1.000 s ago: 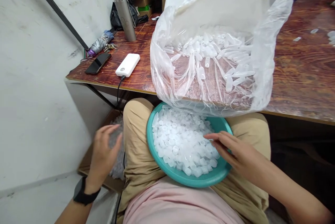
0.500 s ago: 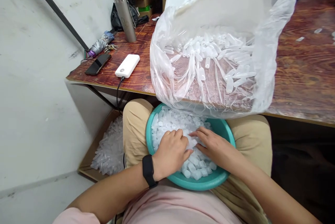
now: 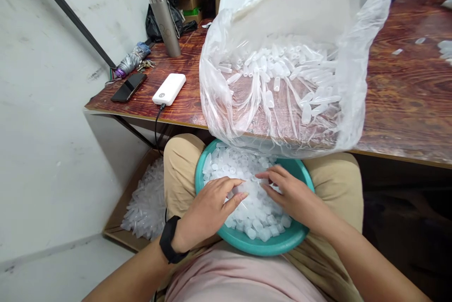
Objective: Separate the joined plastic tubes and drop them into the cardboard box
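Observation:
A teal basin (image 3: 261,246) rests on my lap, heaped with small translucent white plastic pieces (image 3: 263,229) that look like false nail tips. Over the left of the heap is my left hand (image 3: 212,203), its thumb and index finger curved and apart, with pieces showing in the gap. Whether any piece is held there is hard to make out. My right hand (image 3: 291,194) hovers at the heap from the right, fingers spread and slightly blurred. Just beyond the basin, an open clear plastic bag (image 3: 219,114) lies on the table with more loose pieces (image 3: 268,64) inside.
A cardboard box (image 3: 115,226) of similar long pieces stands on the floor at left. The wooden table (image 3: 399,118) carries a phone (image 3: 129,87), a white power bank (image 3: 169,89) with a cable, a steel flask (image 3: 162,15), keys (image 3: 145,64) and a folded umbrella (image 3: 134,59).
My left hand has pulled back left and turned, so its thumb and index finger now show apart. My right hand has shifted only slightly. The view has moved a little.

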Demonstrator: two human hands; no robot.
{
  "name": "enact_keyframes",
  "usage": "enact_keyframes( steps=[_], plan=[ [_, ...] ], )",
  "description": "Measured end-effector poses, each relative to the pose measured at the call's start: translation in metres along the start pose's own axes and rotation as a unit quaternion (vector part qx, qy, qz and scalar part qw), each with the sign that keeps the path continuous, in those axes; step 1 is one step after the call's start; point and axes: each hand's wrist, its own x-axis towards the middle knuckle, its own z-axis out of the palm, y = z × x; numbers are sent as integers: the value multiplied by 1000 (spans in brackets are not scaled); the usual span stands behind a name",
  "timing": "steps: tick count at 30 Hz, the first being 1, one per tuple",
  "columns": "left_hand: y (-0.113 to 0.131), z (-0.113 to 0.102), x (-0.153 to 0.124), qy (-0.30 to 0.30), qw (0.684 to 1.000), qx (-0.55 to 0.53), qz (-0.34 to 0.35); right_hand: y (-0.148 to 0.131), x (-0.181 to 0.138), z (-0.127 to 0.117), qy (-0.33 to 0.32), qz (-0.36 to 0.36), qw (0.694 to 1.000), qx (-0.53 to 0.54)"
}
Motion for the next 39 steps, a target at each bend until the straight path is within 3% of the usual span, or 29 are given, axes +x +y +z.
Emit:
enact_keyframes(
  steps=[5,7,12,16,19,23,32,36,39],
  plan=[
    [7,-2,0,-27,998,-50,-25,-12,-17,-13,56,59,971,224],
    [9,-2,1,-21,998,-53,-24,-21,-25,-16,60,65,961,261],
    [10,0,-1,29,997,-35,64,-43,-43,-24,37,-14,986,161],
    [12,1,-4,42,991,-9,129,-52,-50,-20,75,-80,989,102],
    [14,5,-5,48,988,19,148,-55,-53,-12,95,-86,989,72],
    [14,10,-8,58,987,17,146,-56,-56,-10,73,-29,996,48],
    [13,18,-18,8,996,-41,74,-53,-68,-8,17,-80,997,17],
    [13,17,-19,-10,997,-57,51,-54,-71,-3,-2,-25,999,45],
    [13,16,-17,6,997,-39,69,-54,-70,-2,15,-37,998,44]
  ],
)
